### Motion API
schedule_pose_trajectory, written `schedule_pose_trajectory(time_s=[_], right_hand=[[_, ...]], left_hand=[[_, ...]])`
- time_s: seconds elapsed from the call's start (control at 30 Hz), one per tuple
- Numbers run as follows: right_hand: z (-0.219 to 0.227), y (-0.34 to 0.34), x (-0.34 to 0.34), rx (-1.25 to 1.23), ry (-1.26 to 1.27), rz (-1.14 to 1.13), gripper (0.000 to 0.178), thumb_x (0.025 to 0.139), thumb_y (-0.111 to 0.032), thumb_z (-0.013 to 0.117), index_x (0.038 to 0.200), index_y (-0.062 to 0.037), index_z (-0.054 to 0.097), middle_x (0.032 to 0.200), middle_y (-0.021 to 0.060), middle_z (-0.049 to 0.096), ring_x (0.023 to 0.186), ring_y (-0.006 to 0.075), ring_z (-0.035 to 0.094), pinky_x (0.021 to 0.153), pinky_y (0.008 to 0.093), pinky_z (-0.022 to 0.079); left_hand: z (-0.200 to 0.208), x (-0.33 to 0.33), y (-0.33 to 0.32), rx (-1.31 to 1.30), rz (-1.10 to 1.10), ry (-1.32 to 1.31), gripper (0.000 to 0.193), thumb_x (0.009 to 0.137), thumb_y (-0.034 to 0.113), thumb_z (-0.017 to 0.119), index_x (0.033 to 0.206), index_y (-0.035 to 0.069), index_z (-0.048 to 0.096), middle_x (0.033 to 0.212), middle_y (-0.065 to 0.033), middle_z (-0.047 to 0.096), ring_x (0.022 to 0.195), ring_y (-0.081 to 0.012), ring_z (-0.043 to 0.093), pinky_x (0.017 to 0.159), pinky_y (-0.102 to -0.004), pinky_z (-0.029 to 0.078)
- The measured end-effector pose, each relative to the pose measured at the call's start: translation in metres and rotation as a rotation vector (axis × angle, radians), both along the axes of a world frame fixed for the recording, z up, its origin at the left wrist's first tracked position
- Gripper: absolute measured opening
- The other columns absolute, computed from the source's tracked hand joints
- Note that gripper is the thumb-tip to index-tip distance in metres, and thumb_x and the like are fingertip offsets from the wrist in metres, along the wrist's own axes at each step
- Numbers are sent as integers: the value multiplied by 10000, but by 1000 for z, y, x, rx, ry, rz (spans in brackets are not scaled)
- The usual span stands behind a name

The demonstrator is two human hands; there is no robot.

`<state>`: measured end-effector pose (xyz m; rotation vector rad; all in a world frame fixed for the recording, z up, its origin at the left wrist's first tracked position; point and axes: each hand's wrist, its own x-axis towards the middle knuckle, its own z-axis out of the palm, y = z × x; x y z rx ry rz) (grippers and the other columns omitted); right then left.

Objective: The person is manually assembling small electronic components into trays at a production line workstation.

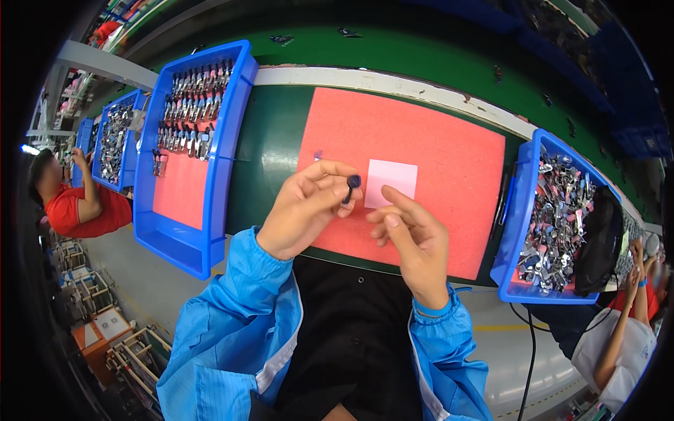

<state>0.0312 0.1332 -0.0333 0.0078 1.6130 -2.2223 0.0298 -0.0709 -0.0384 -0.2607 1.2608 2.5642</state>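
Over the pink foam mat [449, 154], my left hand [302, 207] pinches a small dark piece [353, 184] between thumb and fingertips. It has a rounded, dark blue head and a narrow stem pointing down; its exact kind does not show. My right hand [414, 242] is just to the right, apart from that piece, its fingers loosely bent and spread with nothing visible in them. A pale pink square sheet [393, 181] lies on the mat behind the hands. Left of it on the mat is a tiny purplish scrap [318, 154].
At left, a blue tray [209, 249] holds rows of small metal pieces with coloured ends. A blue bin [519, 235] of loose similar pieces stands at right, a black bag [600, 238] at its edge. Behind runs a green belt [421, 49]. Co-workers sit on both sides.
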Motion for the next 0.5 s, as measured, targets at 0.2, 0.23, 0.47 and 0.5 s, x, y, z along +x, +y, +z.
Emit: schedule_pose_trajectory(time_s=[0.2, 0.23, 0.47, 0.5], right_hand=[[-4, 14, 0, 50, 6, 12, 281, 1042, -111, 581, 1257, 54, 656, 953, 118, 716, 808, 147, 654, 719, 278, 529], [-4, 14, 0, 55, -1, 9, 272, 1041, -109, 581, 1244, 54, 661, 941, 115, 715, 805, 146, 653, 720, 277, 528], [-9, 11, 1, 48, -18, 17, 242, 1040, -105, 579, 1197, 56, 671, 916, 107, 713, 803, 145, 651, 729, 278, 529], [-9, 11, 2, 44, -24, 21, 240, 1041, -104, 578, 1192, 56, 671, 915, 106, 713, 804, 145, 651, 731, 278, 530]], left_hand=[[-1, 1, -5, 709, 11, -222, 256, 1030, 67, 559, 1275, -2, 584, 1095, -110, 608, 911, -138, 561, 792, -242, 472], [0, 2, -5, 751, 12, -231, 254, 1031, 65, 556, 1275, -3, 584, 1095, -109, 600, 913, -137, 556, 789, -241, 476], [9, 5, -1, 827, 30, -258, 238, 1040, 54, 542, 1264, -15, 583, 1114, -130, 597, 932, -134, 582, 783, -232, 529], [9, 7, -2, 833, 52, -279, 234, 1042, 51, 537, 1261, -18, 582, 1122, -139, 602, 944, -141, 601, 793, -227, 551]])
